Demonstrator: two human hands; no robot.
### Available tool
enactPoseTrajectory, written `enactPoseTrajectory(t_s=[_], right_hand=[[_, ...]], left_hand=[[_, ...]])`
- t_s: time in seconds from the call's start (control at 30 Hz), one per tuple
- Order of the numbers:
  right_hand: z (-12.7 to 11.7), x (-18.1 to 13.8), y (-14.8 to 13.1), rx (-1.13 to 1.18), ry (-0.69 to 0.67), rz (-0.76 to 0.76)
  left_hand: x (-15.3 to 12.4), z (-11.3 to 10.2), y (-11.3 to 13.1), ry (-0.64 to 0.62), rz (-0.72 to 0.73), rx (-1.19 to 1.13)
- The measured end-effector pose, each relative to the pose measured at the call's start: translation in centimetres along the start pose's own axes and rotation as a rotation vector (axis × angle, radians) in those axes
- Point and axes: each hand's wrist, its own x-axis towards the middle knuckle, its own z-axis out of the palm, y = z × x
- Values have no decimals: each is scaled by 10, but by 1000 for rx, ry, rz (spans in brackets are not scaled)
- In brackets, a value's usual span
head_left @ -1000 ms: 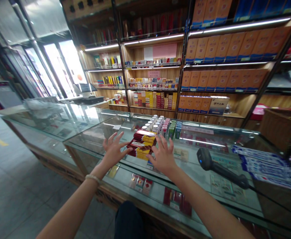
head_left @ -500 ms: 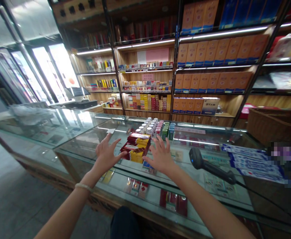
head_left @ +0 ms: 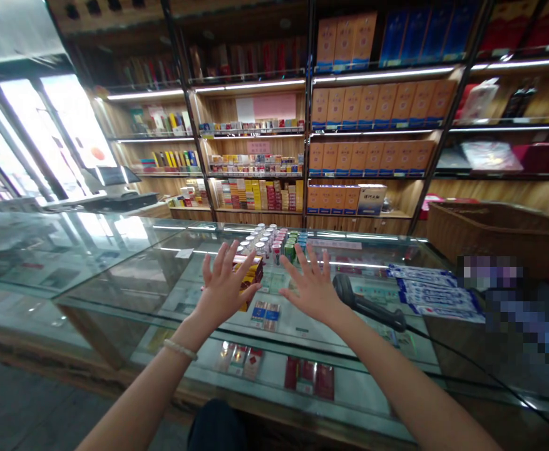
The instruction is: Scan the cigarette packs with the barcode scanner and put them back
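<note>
Over the glass counter (head_left: 175,275), left hand (head_left: 225,287) and right hand (head_left: 309,285) were raised with palms forward, fingers spread wide, holding nothing. A stack (head_left: 254,273) of flat red-and-yellow cartons lay on the glass just behind the left fingers and was partly hidden by them; contact could not be told. Carton print was too small to read. Beyond both sets of fingertips stood small round bottles (head_left: 274,241) with white, red and green caps. A matte black scanner (head_left: 368,305) lay just right of the right fingers. A pale beaded bracelet (head_left: 180,349) sat on the left wrist. Far past the fingers, shelves held rows of orange boxes (head_left: 372,106), lettering illegible.
</note>
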Motion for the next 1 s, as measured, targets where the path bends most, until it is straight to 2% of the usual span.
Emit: enactPoseTrajectory(t_s=[0.33, 0.67, 0.83, 1.0], right_hand=[[-34, -32, 53, -112, -6, 79], [-60, -83, 110, -217, 11, 239], [-67, -101, 138, -250, 29, 289], [-84, -119, 177, -337, 72, 358]], left_hand=[[21, 15, 54, 26, 72, -72], [39, 33, 114, 48, 90, -141], [55, 40, 151, 48, 139, -190], [79, 46, 193, 21, 173, -247]])
